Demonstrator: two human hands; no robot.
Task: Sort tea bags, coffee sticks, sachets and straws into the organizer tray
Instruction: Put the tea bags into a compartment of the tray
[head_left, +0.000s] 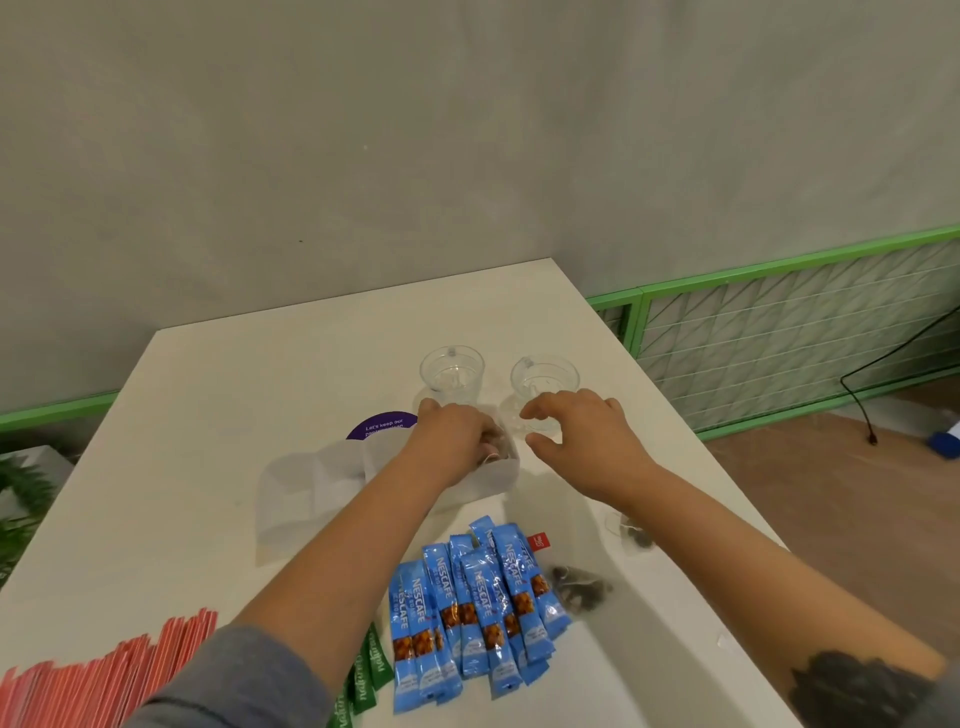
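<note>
Left hand: the left hand reaches into the right end compartment of the organizer tray; its fingers are curled down inside, on a small brownish tea bag as it seems, but the grip is partly hidden.
Right hand: the right hand hovers just right of the tray, fingers spread and half bent, holding nothing.
Organizer tray: one, white translucent plastic with thin dividing walls, under the left hand.
Cups: two clear plastic cups, round with handles, just beyond both hands.
Coffee sticks: about nine blue glossy coffee sticks, long and flat, overlapping, between the two forearms.
Tea bags: two loose tea bags, clear mesh with dark leaves, near the right forearm.
Straws: many red paper-wrapped straws, left of the left sleeve.
Sachets: some green sachets, partly under the left arm; count unclear.
Counter: white, smooth counter.
</note>
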